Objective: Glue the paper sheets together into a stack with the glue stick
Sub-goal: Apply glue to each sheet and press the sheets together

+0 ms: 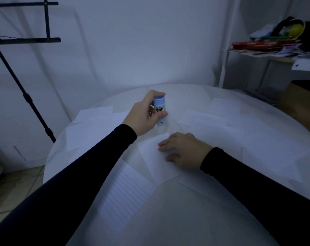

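Observation:
My left hand (143, 116) grips a blue and white glue stick (160, 108), held upright with its lower end down near the paper at the table's middle. My right hand (182, 150) lies flat, fingers spread, pressing on a white sheet (156, 162) just below the glue stick. A lined sheet (125, 194) lies nearer to me, partly under my left sleeve. More white sheets lie at the left (90, 125) and at the right (257, 144) of the round white table (204, 219).
A black stand (26, 96) rises at the left beside the table. A shelf (267, 50) with red books and clutter stands at the back right. A brown box (299, 103) sits by the table's right edge. Tiled floor shows at the lower left.

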Motion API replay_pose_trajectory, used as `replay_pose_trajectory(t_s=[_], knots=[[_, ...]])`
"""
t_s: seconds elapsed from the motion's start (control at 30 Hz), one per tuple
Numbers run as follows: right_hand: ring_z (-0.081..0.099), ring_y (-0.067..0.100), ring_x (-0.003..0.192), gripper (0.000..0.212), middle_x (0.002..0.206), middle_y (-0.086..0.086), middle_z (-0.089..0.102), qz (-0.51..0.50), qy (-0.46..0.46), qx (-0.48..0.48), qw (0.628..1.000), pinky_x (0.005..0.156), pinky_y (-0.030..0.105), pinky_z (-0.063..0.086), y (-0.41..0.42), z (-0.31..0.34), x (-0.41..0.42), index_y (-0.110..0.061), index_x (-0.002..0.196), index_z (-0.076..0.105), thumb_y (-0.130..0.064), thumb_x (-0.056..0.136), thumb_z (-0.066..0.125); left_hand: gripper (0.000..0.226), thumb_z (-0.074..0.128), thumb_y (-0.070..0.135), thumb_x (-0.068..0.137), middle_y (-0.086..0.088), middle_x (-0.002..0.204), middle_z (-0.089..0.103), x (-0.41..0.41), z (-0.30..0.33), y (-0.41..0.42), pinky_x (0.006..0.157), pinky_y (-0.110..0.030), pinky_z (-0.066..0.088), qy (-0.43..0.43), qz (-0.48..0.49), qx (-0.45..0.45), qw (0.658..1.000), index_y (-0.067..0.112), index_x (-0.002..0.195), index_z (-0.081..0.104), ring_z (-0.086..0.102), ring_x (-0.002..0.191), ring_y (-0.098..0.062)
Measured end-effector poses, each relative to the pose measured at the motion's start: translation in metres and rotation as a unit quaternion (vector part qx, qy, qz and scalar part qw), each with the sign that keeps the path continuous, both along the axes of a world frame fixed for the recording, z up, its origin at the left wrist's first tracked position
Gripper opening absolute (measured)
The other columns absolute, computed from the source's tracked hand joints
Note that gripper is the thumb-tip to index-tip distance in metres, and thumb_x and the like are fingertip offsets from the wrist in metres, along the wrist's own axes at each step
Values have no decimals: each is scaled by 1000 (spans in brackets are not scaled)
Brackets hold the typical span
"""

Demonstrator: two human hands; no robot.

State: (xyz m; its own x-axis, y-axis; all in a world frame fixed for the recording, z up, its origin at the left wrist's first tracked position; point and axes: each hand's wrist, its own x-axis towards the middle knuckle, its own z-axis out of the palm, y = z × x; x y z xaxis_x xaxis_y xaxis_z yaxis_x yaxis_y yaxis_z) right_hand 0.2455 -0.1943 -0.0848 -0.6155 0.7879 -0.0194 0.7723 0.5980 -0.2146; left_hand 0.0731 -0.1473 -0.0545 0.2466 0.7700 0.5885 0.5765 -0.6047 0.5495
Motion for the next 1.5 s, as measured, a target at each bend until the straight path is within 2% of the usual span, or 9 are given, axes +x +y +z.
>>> replay_pose_trajectory(t_s=[0.13,0.27,0.47,0.63,0.8,0.9,1.13,1.3,1.5], knots=[[29,5,138,44,151,-18,31,13,-20,-4,1000,113,36,19,0,-2,-2,-29,139,43,-28,96,49,40,68,23,85,6,85,61,0,-6,5,65,-17,44,6,-3,-9,1000,24,120,48,49,61,-4],[31,5,138,44,150,-19,32,7,2,-12,1000,114,35,21,-2,-2,0,-29,138,45,-35,95,50,41,68,22,86,-2,93,64,2,-13,6,67,-18,46,16,-15,-23,1000,27,121,48,51,64,-8],[29,1,137,46,147,-23,35,-6,25,-19,999,116,34,19,-4,-2,3,-34,136,47,-43,92,52,42,67,21,87,-2,97,63,4,-18,7,69,-20,47,22,-12,-34,999,26,123,47,56,71,-15],[31,2,137,45,146,-23,37,-19,40,-24,999,115,35,20,-7,1,2,-33,134,49,-42,91,54,39,67,20,87,2,94,61,1,-17,7,70,-17,46,32,-17,-38,999,24,121,48,55,69,-10],[32,3,136,45,145,-24,38,-27,44,-33,998,116,36,21,-5,-1,1,-34,133,50,-42,90,56,39,68,18,86,4,91,61,-5,-16,7,74,-31,50,40,-25,-44,998,23,121,50,56,71,-17],[32,3,136,45,144,-24,39,-29,46,-34,998,115,36,21,-4,-2,1,-35,133,50,-42,89,57,40,68,19,86,6,90,60,-10,-15,7,76,-34,50,41,-26,-49,998,23,121,51,55,71,-19],[34,3,134,45,141,-24,43,-39,66,-46,996,116,38,22,2,-6,0,-35,129,53,-42,86,61,37,64,39,77,-6,99,65,-23,-13,-2,76,-41,53,25,-41,-53,997,59,101,44,60,76,-30],[35,4,134,45,141,-22,43,-38,65,-48,996,116,37,22,1,-5,1,-34,130,54,-40,86,62,36,65,26,79,9,85,60,-30,-12,-9,71,-25,51,13,-54,-53,997,47,101,45,61,74,-30],[37,4,133,44,141,-18,45,-31,82,-53,995,114,27,25,0,-3,1,-29,129,55,-35,86,64,35,65,23,78,9,87,61,-43,-14,-19,77,-28,54,1,-54,-55,997,37,105,47,63,77,-25]])
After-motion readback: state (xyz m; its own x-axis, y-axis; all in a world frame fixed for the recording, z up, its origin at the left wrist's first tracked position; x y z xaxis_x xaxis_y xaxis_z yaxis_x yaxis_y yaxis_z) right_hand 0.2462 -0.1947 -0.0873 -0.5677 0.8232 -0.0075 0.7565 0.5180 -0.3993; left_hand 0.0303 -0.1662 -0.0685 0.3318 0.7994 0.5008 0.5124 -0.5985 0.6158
